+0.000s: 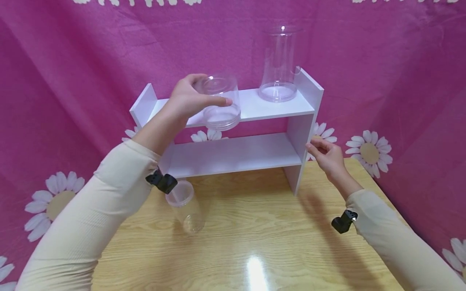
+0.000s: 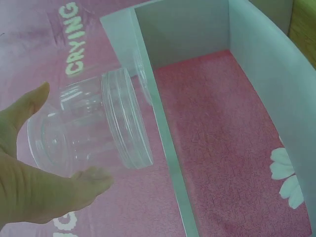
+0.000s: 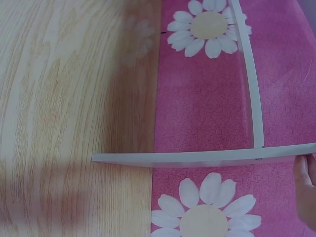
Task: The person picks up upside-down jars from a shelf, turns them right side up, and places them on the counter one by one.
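My left hand (image 1: 191,97) grips a clear plastic jar (image 1: 221,101), fingers round its far side and thumb across the near side. The jar, with its ridged lid end downward, overlaps the front edge of the top shelf; in the left wrist view, the lid end (image 2: 129,118) is close to that edge. At the white shelf unit (image 1: 233,155), my right hand (image 1: 329,157) touches the outer side of the right panel (image 1: 307,117) with loosely bent fingers. The right wrist view shows its fingertips (image 3: 301,168) against that panel.
A taller clear jar (image 1: 278,76) stands on the top shelf's right end. Another clear container with a pale pink rim (image 1: 181,194) stands on the wooden table (image 1: 233,250) in front of the unit, left of centre. Behind hangs a magenta daisy-print cloth (image 1: 364,81).
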Motion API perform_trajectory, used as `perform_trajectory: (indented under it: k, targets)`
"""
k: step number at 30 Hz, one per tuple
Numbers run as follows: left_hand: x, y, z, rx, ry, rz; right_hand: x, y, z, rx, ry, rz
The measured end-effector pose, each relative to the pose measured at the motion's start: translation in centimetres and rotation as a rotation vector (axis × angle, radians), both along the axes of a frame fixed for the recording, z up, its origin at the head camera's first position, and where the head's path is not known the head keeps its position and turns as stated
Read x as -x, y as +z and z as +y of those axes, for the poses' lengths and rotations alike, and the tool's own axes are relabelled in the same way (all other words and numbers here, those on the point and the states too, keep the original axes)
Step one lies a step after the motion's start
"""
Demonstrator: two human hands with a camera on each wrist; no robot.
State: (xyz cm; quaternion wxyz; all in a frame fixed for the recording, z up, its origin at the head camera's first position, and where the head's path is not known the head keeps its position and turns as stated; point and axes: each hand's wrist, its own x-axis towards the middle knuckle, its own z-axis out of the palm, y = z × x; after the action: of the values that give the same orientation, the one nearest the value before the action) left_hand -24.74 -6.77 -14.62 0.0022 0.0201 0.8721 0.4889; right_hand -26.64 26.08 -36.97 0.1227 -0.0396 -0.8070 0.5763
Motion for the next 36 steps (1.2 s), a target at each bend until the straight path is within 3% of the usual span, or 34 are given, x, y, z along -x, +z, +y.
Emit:
perform_trajectory:
  k: [8, 15, 20, 28, 36]
  targets:
    - [-2.5, -0.7, -1.8, -0.003, -0.054, 0.044, 0.0, 0.1, -0.1, 0.030, 0.020, 0.024]
    - [-4.6, -1.9, -2.9, -0.140, -0.159, 0.019, 0.1, 0.2, 0.0, 0.026, 0.017, -0.011]
    - [-5.8, -3.2, -3.3, -0.117, -0.192, 0.021, 0.0, 0.2, 0.0, 0.030, 0.022, -0.009]
    - [-6.6, -6.3, -3.7, -0.066, -0.211, 0.019, 0.1, 0.2, 0.0, 0.059, 0.016, 0.012]
    - [-6.6, -9.0, -4.6, -0.041, -0.214, 0.027, -0.1, 0.2, -0.3, 0.097, 0.025, 0.008]
